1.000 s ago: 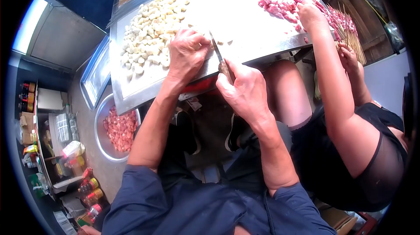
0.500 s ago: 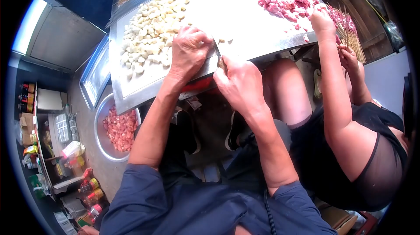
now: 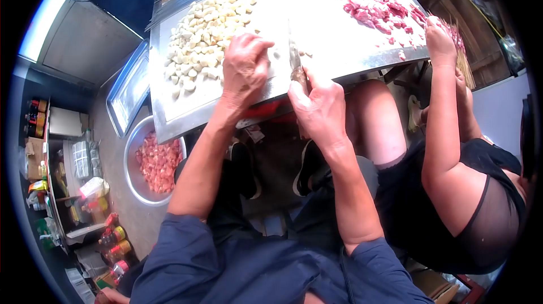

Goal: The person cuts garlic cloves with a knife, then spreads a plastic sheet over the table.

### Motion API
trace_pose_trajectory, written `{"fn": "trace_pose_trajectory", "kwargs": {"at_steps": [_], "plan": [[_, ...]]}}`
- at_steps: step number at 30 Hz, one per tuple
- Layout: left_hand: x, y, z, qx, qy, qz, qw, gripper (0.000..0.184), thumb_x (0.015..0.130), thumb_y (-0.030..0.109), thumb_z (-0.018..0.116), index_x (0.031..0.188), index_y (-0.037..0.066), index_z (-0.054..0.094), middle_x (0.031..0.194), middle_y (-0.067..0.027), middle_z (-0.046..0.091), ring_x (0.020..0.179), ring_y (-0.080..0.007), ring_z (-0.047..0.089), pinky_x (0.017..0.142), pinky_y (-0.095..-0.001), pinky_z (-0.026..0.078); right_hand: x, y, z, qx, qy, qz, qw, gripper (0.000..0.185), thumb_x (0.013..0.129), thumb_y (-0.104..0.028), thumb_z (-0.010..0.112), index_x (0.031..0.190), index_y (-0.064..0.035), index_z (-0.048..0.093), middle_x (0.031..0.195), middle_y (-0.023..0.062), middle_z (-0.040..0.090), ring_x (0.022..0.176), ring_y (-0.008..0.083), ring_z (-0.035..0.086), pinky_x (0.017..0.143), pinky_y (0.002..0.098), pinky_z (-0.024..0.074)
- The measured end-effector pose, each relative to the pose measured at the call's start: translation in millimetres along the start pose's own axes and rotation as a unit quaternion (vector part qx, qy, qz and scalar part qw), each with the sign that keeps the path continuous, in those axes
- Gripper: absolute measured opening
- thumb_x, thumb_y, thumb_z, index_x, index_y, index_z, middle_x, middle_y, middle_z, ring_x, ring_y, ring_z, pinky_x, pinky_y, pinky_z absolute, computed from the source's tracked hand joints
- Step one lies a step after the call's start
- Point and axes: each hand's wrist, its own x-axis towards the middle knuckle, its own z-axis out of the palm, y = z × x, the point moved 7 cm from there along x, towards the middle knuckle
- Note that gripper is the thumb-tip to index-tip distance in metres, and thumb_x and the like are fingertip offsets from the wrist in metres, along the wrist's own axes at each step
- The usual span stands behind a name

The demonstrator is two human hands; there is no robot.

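Note:
My left hand (image 3: 246, 67) is at the front edge of the metal-edged table (image 3: 212, 102), beside a heap of peeled garlic cloves (image 3: 206, 38). Its fingers are curled, and what they pinch, if anything, is hidden. A pale piece shows just past the fingertips. In my right hand (image 3: 318, 103) is a small knife (image 3: 294, 55), gripped by its brown handle, its blade pointing away from me over the white tabletop. The blade stands apart from my left hand. A few small scraps (image 3: 306, 54) lie right of the blade.
At right, a co-worker's hand (image 3: 441, 41) is near pink raw meat pieces (image 3: 379, 9) and skewers (image 3: 466, 60). A metal basin (image 3: 132, 176) of diced meat stands on the floor at left, near a blue-rimmed lid (image 3: 127, 91). Bottles (image 3: 116, 242) and shelves line the left side.
The knife has come away from my left hand, moving right, and its blade now points forward. My left hand's grip looks looser. The view has shifted slightly.

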Motion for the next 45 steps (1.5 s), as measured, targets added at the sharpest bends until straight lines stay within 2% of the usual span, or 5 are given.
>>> {"fn": "trace_pose_trajectory", "kwargs": {"at_steps": [3,16,26,31,45], "plan": [[-4,-8,-15,-0.019,-0.005,-0.028,0.999,0.019,0.089,-0.006,0.063,0.102,0.001,0.076,0.101,-0.013,0.07,0.095,-0.0283,0.069,0.083,-0.0364,0.056,1,-5,-5,0.015,0.014,0.003,1.0,0.022,0.086,-0.018,0.064,0.093,0.002,0.067,0.078,0.0271,0.066,0.076,0.0459,0.067,0.07,0.0512,0.0531],[-13,-14,4,-0.084,-0.105,-0.131,0.982,0.012,0.085,0.006,0.079,0.095,0.001,0.075,0.087,-0.0047,0.066,0.077,-0.0123,0.063,0.069,-0.0271,0.051,-8,-16,-6,0.013,-0.031,-0.032,0.999,0.018,0.086,-0.016,0.063,0.094,0.0003,0.066,0.083,0.0246,0.068,0.076,0.0429,0.068,0.069,0.0493,0.0542],[-19,-11,1,-0.121,-0.042,-0.085,0.988,0.012,0.082,0.002,0.075,0.094,0.002,0.077,0.082,-0.0067,0.065,0.072,-0.0189,0.063,0.068,-0.0321,0.052,-16,-17,-2,-0.011,-0.056,-0.048,0.997,0.018,0.085,-0.016,0.063,0.096,-0.0007,0.065,0.08,0.0225,0.068,0.076,0.0416,0.069,0.069,0.0491,0.0552],[-23,-14,3,-0.1,-0.066,-0.172,0.978,0.006,0.087,0.004,0.077,0.091,0.0,0.075,0.08,-0.0015,0.067,0.07,-0.0067,0.06,0.063,-0.0232,0.049,-17,-17,-4,-0.015,-0.061,-0.05,0.997,0.019,0.086,-0.017,0.063,0.096,-0.0004,0.064,0.08,0.0223,0.068,0.076,0.0408,0.069,0.07,0.0494,0.055],[-23,-11,7,-0.118,-0.001,-0.186,0.975,0.008,0.08,0.001,0.074,0.077,-0.003,0.068,0.072,-0.0088,0.06,0.061,-0.0161,0.059,0.057,-0.0315,0.047,-21,-14,1,-0.048,-0.099,-0.052,0.993,0.017,0.088,-0.016,0.062,0.094,0.0001,0.064,0.077,0.0221,0.068,0.074,0.0405,0.068,0.069,0.05,0.0546]]}}
